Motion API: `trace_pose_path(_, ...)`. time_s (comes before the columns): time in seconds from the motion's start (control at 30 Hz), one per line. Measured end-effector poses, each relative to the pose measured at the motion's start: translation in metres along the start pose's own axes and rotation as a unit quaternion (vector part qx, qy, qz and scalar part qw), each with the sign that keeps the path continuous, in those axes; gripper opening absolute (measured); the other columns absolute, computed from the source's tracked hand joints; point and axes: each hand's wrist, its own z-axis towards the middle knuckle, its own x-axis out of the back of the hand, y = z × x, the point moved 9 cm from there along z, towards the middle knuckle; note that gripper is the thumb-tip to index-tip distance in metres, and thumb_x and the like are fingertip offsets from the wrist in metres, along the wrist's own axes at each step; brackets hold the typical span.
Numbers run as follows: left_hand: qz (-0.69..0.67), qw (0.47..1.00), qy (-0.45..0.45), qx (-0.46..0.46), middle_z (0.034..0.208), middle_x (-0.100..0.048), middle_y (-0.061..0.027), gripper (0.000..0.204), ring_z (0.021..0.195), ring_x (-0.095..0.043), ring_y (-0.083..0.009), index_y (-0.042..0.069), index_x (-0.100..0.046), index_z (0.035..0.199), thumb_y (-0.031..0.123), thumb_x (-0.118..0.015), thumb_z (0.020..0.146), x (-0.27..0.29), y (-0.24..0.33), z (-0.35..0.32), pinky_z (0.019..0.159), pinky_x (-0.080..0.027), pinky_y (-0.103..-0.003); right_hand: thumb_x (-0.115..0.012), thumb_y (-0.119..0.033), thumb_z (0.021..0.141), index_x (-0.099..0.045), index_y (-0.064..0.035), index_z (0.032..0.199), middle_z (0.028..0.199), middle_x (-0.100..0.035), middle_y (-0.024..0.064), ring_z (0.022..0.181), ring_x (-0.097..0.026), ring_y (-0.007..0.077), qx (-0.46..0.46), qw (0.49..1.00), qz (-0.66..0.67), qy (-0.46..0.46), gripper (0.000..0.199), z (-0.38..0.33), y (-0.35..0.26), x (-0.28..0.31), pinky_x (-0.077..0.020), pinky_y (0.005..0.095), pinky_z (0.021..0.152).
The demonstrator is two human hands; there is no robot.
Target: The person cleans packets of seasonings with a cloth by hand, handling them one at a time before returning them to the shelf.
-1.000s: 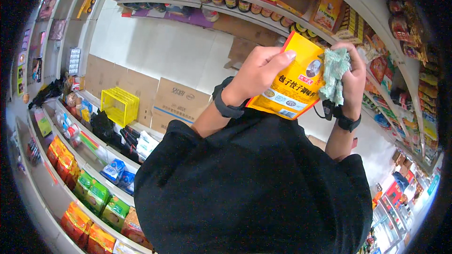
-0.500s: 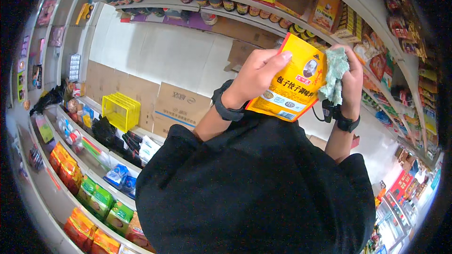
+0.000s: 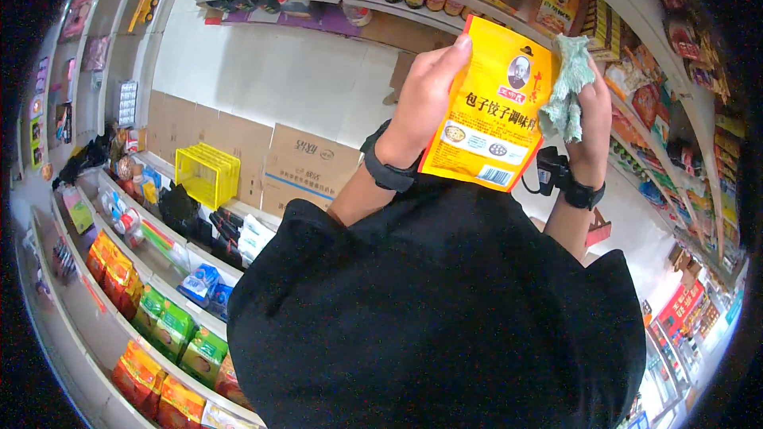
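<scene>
A yellow seasoning packet point(image 3: 497, 111) with a red edge, a small portrait and dark print faces me, tilted slightly. My left hand point(image 3: 425, 103) is closed on its left side, the thumb lying along the upper left edge. My right hand point(image 3: 590, 123) grips a pale green cloth point(image 3: 569, 87), bunched at the packet's right edge. The cloth overlaps or lies close against that edge; whether it presses on the packet I cannot tell. Some fingers of both hands are hidden behind what they hold. Dark bands circle both wrists.
Overhead runs a shelf point(image 3: 509, 8) with yellow bags, boxes and jars. Left, lower shelves carry orange packets point(image 3: 115, 270), green packets point(image 3: 165, 322) and blue packets point(image 3: 205, 286). A yellow plastic basket point(image 3: 208, 175) stands against a cardboard sheet point(image 3: 306, 171). More stocked shelves curve along the right.
The packet has risen slightly and stands more upright, its front turned more toward me. My left hand has moved up with it. The cloth stays at the packet's right edge, slightly higher.
</scene>
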Motion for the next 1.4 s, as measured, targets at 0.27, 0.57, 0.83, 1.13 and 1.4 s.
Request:
trace_pose_path(0.27,-0.031,0.999,-0.019,0.02,0.098,-0.063,-0.0089,0.041,0.085,-0.061,-0.0121,-0.004,-0.056,0.106,0.032,-0.04,0.094,-0.004,-0.001,-0.002,0.075,-0.046,-0.025,-0.048,-0.003,0.074,-0.05,0.0033,0.116,0.102,-0.06,0.0066,0.084,-0.059,0.0115,0.027,0.997,-0.045,0.063,0.042,-0.003,0.0,0.012,-0.0468,0.0225,0.072)
trace_pose_path(0.57,0.057,0.987,-0.132,0.068,0.107,-0.059,-0.0108,0.035,0.093,-0.059,-0.0147,-0.006,-0.05,0.113,0.018,-0.053,0.088,-0.022,-0.004,-0.018,0.08,-0.046,-0.027,-0.048,-0.009,0.085,-0.051,0.001,0.113,0.098,-0.061,0.0053,0.081,-0.06,0.0117,0.083,0.983,0.137,0.094,0.03,0.002,-0.018,0.023,-0.0476,0.0231,0.069)
trace_pose_path(0.83,-0.02,0.978,-0.17,0.12,0.11,-0.058,-0.0144,0.039,0.099,-0.058,-0.0182,-0.007,-0.048,0.115,0.02,-0.05,0.088,-0.025,-0.002,-0.029,0.086,-0.044,-0.029,-0.047,-0.011,0.086,-0.051,0.0021,0.111,0.097,-0.059,0.0051,0.081,-0.058,0.0111,0.112,0.985,0.122,0.049,0.029,0.007,-0.024,0.019,-0.0465,0.0232,0.07)
trace_pose_path(1.13,-0.055,0.974,-0.199,0.098,0.117,-0.055,-0.0161,0.044,0.106,-0.055,-0.0214,-0.007,-0.045,0.121,0.023,-0.045,0.089,-0.029,0.003,-0.03,0.091,-0.041,-0.031,-0.045,-0.011,0.086,-0.055,0.0073,0.105,0.114,-0.054,0.0119,0.09,-0.056,0.0145,0.173,0.979,-0.052,0.098,0.029,0.007,-0.028,0.033,-0.045,0.0249,0.075)
trace_pose_path(1.4,-0.05,0.968,-0.226,0.099,0.121,-0.052,-0.0166,0.046,0.11,-0.052,-0.0219,-0.008,-0.041,0.124,0.022,-0.043,0.09,-0.033,0.002,-0.034,0.094,-0.039,-0.032,-0.047,-0.017,0.087,-0.049,0.0019,0.117,0.101,-0.059,0.0056,0.085,-0.058,0.0132,0.115,0.984,0.127,0.045,0.035,0.007,-0.023,0.014,-0.0459,0.0239,0.073)
